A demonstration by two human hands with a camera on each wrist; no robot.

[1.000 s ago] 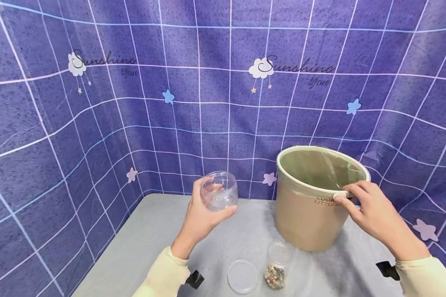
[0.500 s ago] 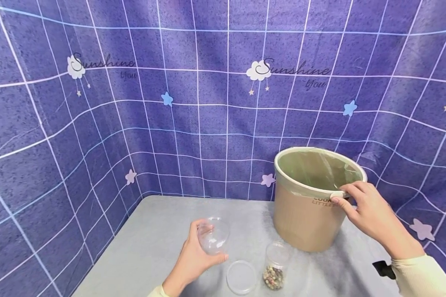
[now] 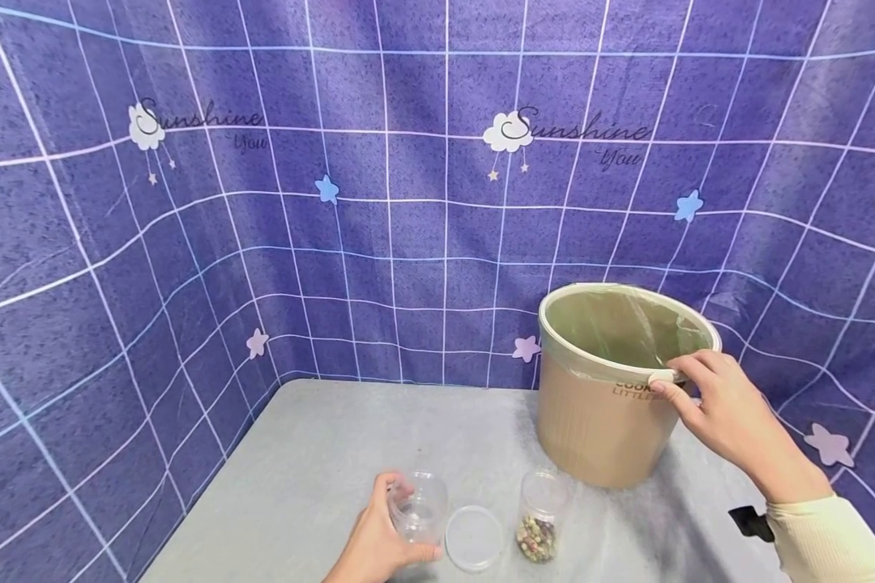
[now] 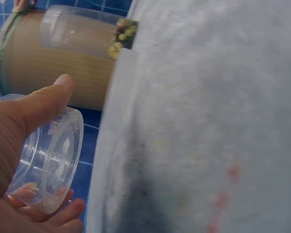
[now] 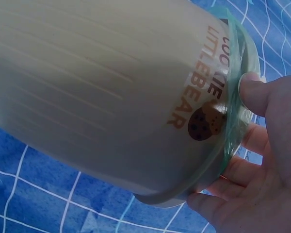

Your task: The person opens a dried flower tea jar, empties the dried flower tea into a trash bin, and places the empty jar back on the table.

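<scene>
A clear, round plastic jar (image 3: 424, 506) is held in my left hand (image 3: 374, 541), thumb on one side and fingers curled round the other. Nothing shows inside it. In the left wrist view, the jar's base (image 4: 63, 160) appears a little above the table. My right hand (image 3: 732, 425) grips the front right rim of a tan bin (image 3: 601, 433), which has a pale rim ring. In the right wrist view, the thumb lies on the rim over a greenish plastic liner (image 5: 237, 63), with the fingers on the other side.
A clear round lid (image 3: 475, 538) lies flat just right of the left hand's jar. Beside it stands a clear jar (image 3: 544, 495) with small mottled pebble-like pieces (image 3: 536, 538) at its bottom. The grey table (image 3: 321, 437) meets a blue gridded curtain (image 3: 379, 283) at the back.
My left hand has lowered the clear jar from near the table's back edge toward the front, beside the lid. The right hand stays on the bin's rim.
</scene>
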